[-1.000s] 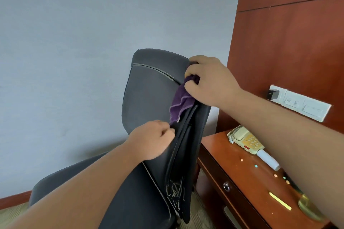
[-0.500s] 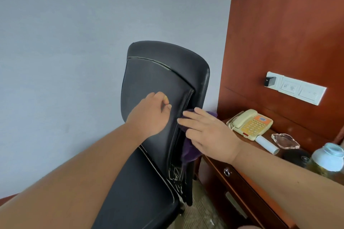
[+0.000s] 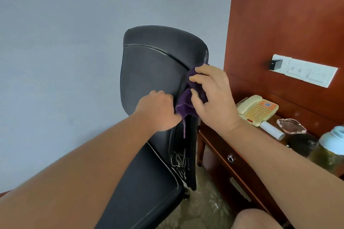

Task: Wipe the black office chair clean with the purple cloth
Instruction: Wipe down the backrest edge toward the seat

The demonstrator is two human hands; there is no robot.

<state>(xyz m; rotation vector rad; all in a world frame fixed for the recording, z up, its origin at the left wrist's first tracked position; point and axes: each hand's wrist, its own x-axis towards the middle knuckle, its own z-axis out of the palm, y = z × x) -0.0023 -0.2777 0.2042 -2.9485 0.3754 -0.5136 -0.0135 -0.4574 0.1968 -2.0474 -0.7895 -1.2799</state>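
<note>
Bracing the black office chair (image 3: 154, 72), left hand (image 3: 158, 110) curls round the backrest edge, likely to steady it; right hand (image 3: 214, 98) clutches the bunched purple cloth (image 3: 187, 103) against that edge; telephone (image 3: 258, 108) beyond.

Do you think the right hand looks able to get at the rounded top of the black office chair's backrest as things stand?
Probably yes: the right hand holds the crumpled purple cloth against the backrest's right edge, just below the black office chair's rounded top, with nothing visible between them.
</note>
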